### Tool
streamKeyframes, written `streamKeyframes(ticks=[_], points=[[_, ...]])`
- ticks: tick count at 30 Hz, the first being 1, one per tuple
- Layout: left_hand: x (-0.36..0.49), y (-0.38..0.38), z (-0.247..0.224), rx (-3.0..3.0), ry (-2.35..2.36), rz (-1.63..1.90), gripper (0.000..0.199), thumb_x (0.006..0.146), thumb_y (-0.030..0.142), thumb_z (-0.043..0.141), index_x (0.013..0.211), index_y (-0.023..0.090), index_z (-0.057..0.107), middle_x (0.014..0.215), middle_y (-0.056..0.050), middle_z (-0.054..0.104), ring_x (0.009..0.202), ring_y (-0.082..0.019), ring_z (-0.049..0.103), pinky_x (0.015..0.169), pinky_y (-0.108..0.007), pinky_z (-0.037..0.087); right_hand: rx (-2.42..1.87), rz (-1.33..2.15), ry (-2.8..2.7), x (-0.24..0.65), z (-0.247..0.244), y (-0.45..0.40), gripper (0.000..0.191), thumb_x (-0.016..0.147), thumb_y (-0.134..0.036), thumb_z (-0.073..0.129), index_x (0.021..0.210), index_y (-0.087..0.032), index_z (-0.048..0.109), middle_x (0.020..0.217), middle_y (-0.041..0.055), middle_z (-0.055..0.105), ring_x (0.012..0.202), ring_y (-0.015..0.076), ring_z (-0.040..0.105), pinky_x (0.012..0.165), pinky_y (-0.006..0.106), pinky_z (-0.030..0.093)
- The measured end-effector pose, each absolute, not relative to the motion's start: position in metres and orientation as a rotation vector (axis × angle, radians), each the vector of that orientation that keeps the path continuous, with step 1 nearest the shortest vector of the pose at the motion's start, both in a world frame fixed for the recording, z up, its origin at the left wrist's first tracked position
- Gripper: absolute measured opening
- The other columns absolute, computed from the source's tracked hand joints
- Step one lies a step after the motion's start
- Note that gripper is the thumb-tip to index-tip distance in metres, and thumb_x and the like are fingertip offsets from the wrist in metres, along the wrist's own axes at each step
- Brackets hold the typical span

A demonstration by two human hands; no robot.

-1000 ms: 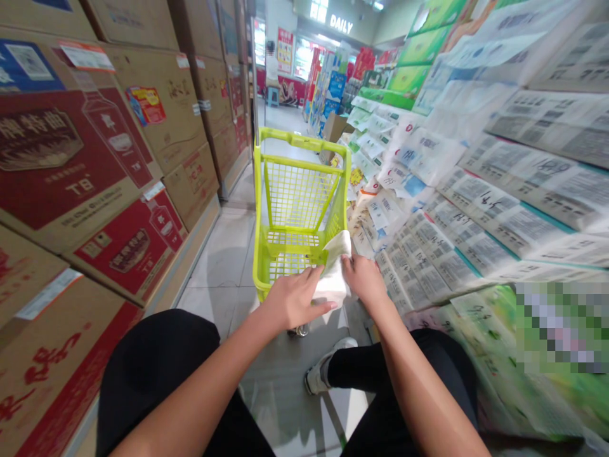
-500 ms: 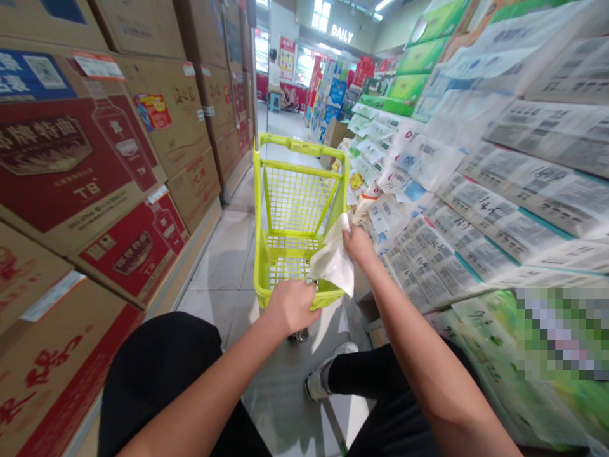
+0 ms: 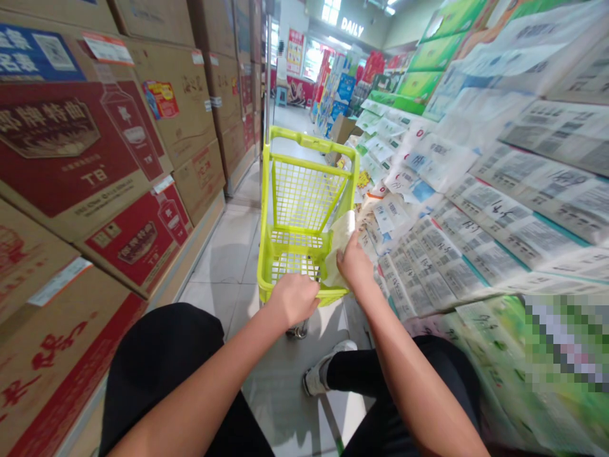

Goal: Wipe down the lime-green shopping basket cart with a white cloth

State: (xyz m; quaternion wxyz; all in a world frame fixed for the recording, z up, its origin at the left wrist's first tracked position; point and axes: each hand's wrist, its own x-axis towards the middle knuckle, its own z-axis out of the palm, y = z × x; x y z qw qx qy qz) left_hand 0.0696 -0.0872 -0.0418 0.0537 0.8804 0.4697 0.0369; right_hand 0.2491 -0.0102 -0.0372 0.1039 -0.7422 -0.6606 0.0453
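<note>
A yellow-green plastic shopping basket [image 3: 309, 222] with lattice walls stands in front of me, apparently on a wheeled base. My left hand [image 3: 295, 297] is closed around its near rim. At the basket's right side, my right hand [image 3: 356, 261] grips a white cloth [image 3: 340, 244]. The cloth lies over the right rim and hangs partly inside. Its lower part is hidden behind my right hand and the rim.
Stacked cardboard cartons [image 3: 71, 133] line the left side. Packs of tissue paper [image 3: 469, 235] are piled along the right, with green packs [image 3: 495, 355] lower down. Tiled floor [image 3: 219, 254] runs between them towards a blue stool [image 3: 281, 95].
My right hand has moved slightly down with the cloth, which now lies flatter against the basket's right side. My left hand stays on the near rim.
</note>
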Motion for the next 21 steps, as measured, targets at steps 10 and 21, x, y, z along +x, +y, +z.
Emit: streamKeyframes(ticks=[10,21], points=[[0.063,-0.089,-0.040,2.741,1.265,0.070,0.028,0.094,0.036,0.059,0.095,0.015,0.077,0.087,-0.016,0.076,0.086,-0.032,0.075,0.074,-0.039,0.057,-2.106,0.260,-1.887,0.279,-0.030,0.024,0.053,0.106,-0.042,0.032,0.141,-0.008,0.053,0.126,0.0243,0.070,0.118,0.0317,0.068,0.097,0.039,0.050],[0.063,-0.092,-0.036,2.675,1.264,0.061,0.027,0.093,0.035,0.060,0.092,0.014,0.077,0.087,-0.017,0.075,0.086,-0.034,0.075,0.073,-0.041,0.056,-2.001,0.015,-1.797,0.322,-0.024,0.035,0.047,0.102,-0.044,0.038,0.121,-0.017,0.073,0.116,0.0167,0.074,0.110,0.0310,0.066,0.097,0.040,0.048]])
